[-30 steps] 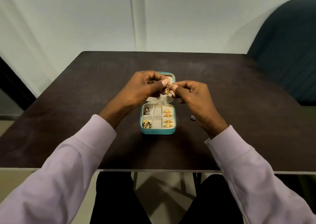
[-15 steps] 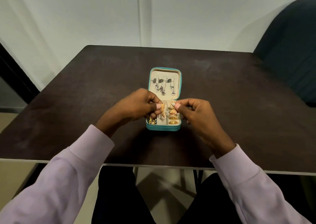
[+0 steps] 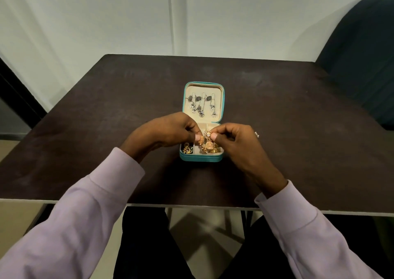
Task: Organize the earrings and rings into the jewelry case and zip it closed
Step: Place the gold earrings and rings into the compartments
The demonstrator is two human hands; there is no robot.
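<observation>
No readable text, labels, brands, numbers or signs anywhere. Nothing printed on jewelry case (image 3: 202,158), inside or out. Nothing on table (image 3: 298,118), wall or sleeves.

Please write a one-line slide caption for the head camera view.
Both hands, left and right, hold gold earrings over the open teal jewelry case.
</observation>
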